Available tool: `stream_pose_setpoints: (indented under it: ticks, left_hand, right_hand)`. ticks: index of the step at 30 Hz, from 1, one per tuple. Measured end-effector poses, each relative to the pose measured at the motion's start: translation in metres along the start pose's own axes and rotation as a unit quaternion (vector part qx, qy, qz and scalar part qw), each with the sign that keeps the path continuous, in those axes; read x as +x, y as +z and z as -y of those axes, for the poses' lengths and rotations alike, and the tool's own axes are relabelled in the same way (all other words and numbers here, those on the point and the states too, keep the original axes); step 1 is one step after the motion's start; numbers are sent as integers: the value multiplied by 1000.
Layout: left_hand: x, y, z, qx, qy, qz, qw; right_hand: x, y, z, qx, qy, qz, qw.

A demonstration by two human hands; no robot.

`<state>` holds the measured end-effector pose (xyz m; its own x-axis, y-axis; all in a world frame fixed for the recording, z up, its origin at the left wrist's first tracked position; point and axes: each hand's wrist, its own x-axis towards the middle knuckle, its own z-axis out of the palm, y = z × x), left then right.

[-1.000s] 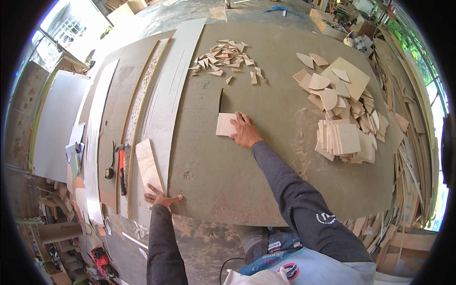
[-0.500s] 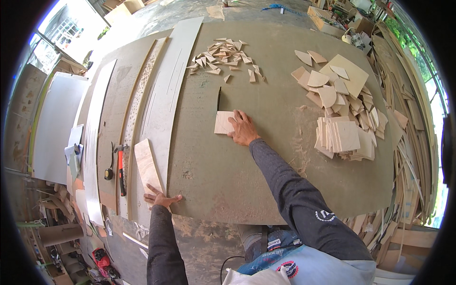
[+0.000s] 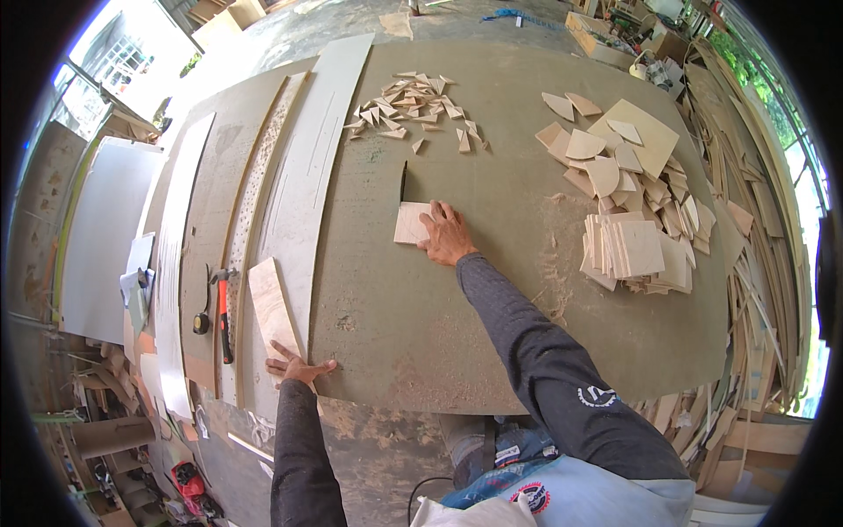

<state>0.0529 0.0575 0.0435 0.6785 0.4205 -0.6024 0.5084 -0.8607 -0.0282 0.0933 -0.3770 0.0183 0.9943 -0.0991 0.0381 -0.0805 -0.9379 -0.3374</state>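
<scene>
My right hand grips the right side of a small, roughly square plywood piece lying flat on the brown tabletop. The fingers bend over its edge. Just beyond the piece runs a short, dark, upright-looking strip or slit; I cannot tell whether it is a blade. At the near left, my left hand rests with spread fingers on the near end of a long plywood strip. That strip lies at a slant over a pale grey board.
Triangular wood offcuts lie at the far middle. On the right are stacked square plywood pieces and curved pieces. A hammer and a tape measure lie left. Long wood strips line the right side.
The square plywood piece and my right hand have shifted very slightly away from me, toward the dark strip. My left hand stays in place on the long plywood strip.
</scene>
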Motion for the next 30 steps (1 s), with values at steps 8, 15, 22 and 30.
stream_pose_setpoints:
  ticks: [8,15,22,30]
  left_hand:
    - [-1,2,1,-1,2,-7,1000]
    - [6,3,5,-10,3,4,1000]
    - [6,3,4,-2,2,9,1000]
    - [7,5,4,6,-1,-3,1000]
  right_hand:
    - [-3,5,-2,13,-15,-9,1000]
    - [-8,3,-3,34,-21,10,999]
    - [-7,7,-8,25,-33,-6,999]
    - [-5,-1,-5,17,-25,12,999]
